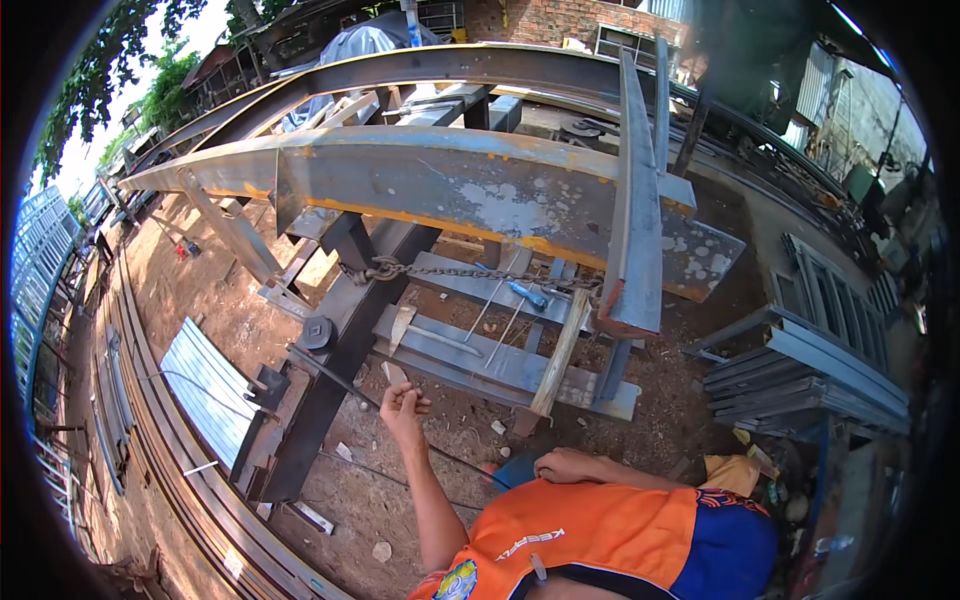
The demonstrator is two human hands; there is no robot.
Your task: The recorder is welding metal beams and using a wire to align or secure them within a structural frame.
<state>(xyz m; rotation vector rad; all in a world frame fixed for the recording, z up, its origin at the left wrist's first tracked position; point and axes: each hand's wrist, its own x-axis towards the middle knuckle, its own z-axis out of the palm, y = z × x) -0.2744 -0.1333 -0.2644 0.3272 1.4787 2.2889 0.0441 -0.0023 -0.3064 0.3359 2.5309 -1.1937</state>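
Left hand (404, 402) pinches in its grip a flat, pale piece (394, 373), near a dark metal rod (335, 376). Right hand (557, 465): its grip I cannot tell. Orange shirt (630, 520) bears white lettering (530, 544).

pictured: one left hand (403, 400) and one right hand (558, 465), two in all; one small flat piece (394, 373); one hammer-like tool (402, 325); two thin rods (484, 311); one blue tool (527, 294); one chain (470, 271); one wooden strip (563, 355); one corrugated sheet (205, 390); one orange shirt (600, 515); one stack of grey frames (810, 370), layers overlapping too closely to count.
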